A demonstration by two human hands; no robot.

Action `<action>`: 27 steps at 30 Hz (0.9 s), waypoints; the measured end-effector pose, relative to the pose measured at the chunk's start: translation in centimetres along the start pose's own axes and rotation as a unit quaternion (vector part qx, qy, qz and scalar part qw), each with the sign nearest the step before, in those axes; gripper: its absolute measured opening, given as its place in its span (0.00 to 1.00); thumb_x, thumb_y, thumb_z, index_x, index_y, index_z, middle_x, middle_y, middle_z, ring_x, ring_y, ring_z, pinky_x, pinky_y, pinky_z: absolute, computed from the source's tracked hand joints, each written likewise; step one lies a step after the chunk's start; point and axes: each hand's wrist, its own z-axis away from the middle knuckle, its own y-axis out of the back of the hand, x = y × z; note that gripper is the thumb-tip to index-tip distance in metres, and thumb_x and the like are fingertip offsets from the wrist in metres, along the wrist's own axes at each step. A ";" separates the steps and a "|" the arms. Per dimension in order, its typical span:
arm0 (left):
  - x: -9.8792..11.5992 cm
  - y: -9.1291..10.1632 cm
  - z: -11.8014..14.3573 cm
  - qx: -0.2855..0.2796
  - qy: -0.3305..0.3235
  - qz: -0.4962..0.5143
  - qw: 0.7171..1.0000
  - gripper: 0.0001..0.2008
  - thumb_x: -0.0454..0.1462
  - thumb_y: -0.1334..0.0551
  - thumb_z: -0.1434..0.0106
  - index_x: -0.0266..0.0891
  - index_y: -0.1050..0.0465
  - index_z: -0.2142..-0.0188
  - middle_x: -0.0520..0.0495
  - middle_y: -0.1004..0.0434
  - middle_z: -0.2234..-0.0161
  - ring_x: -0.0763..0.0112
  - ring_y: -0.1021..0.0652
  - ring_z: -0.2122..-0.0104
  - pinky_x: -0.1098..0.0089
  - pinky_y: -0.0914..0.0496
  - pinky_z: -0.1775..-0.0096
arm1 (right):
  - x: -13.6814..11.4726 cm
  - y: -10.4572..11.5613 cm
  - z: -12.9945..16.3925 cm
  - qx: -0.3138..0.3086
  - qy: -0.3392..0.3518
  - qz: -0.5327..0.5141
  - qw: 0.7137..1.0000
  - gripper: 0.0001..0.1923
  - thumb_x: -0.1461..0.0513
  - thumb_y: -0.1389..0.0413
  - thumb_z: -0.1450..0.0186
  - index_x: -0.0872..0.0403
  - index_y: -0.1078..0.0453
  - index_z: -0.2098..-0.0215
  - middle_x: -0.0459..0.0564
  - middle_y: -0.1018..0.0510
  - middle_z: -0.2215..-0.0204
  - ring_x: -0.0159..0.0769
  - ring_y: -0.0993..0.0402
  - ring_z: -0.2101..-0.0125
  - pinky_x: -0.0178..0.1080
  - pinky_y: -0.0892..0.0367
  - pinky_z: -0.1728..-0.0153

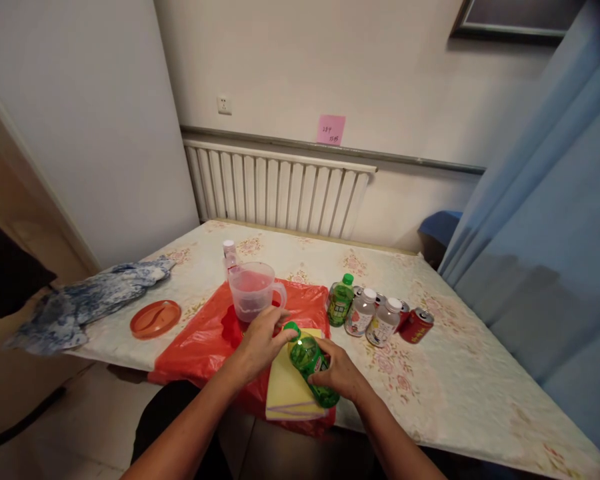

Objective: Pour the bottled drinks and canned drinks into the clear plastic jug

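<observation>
My right hand (337, 373) is wrapped round a green plastic drink bottle (307, 357), which is tilted with its green cap (293, 328) toward the upper left. Beside that cap is my left hand (263, 340), thumb and fingers apart; whether the thumb touches the cap I cannot tell. Under the bottle lies a folded yellow cloth (285, 387) on a red plastic sheet (195, 347). Just beyond my left hand stands a clear plastic measuring jug (253, 293) with a handle. A red dish-like piece (231, 327) shows at its base, partly hidden.
To the right stand another green bottle (341, 300), two clear white-capped bottles (361, 312) and several cans, one a red can (417, 325). A small white-capped bottle (229, 253) is behind the jug. At left are an orange-red lid (155, 319) and a blue-white cloth (105, 293).
</observation>
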 end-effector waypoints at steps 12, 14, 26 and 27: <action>-1.0 -1.6 1.6 0.003 0.137 0.177 0.975 0.41 0.33 0.33 0.51 0.41 0.43 0.37 0.36 0.37 0.39 0.53 0.31 0.44 0.56 0.30 0.49 | -0.1 -0.8 -0.2 0.018 -0.009 -0.057 0.998 0.31 0.66 0.37 0.52 0.51 0.28 0.48 0.48 0.22 0.54 0.44 0.27 0.54 0.44 0.33 0.52; -1.4 -2.9 2.6 0.030 0.182 0.201 0.962 0.41 0.34 0.31 0.53 0.39 0.42 0.39 0.36 0.33 0.43 0.53 0.28 0.46 0.56 0.28 0.51 | -0.3 -1.4 -0.4 0.024 -0.008 -0.069 0.997 0.31 0.67 0.36 0.52 0.52 0.28 0.48 0.48 0.22 0.54 0.44 0.26 0.55 0.43 0.32 0.53; -2.5 -1.4 6.3 0.071 0.180 0.173 0.966 0.31 0.28 0.33 0.56 0.39 0.33 0.50 0.44 0.22 0.52 0.58 0.22 0.53 0.58 0.29 0.49 | -2.4 -7.3 -1.7 -0.009 0.029 -0.171 0.985 0.39 0.67 0.35 0.52 0.51 0.35 0.41 0.52 0.26 0.46 0.47 0.29 0.47 0.47 0.34 0.45; -2.7 -0.6 6.6 0.079 0.173 0.165 0.968 0.29 0.29 0.33 0.55 0.39 0.33 0.51 0.44 0.21 0.53 0.58 0.22 0.54 0.58 0.28 0.49 | -2.5 -7.7 -1.7 -0.015 0.021 -0.174 0.984 0.42 0.67 0.35 0.53 0.50 0.37 0.40 0.52 0.27 0.45 0.48 0.30 0.45 0.48 0.35 0.44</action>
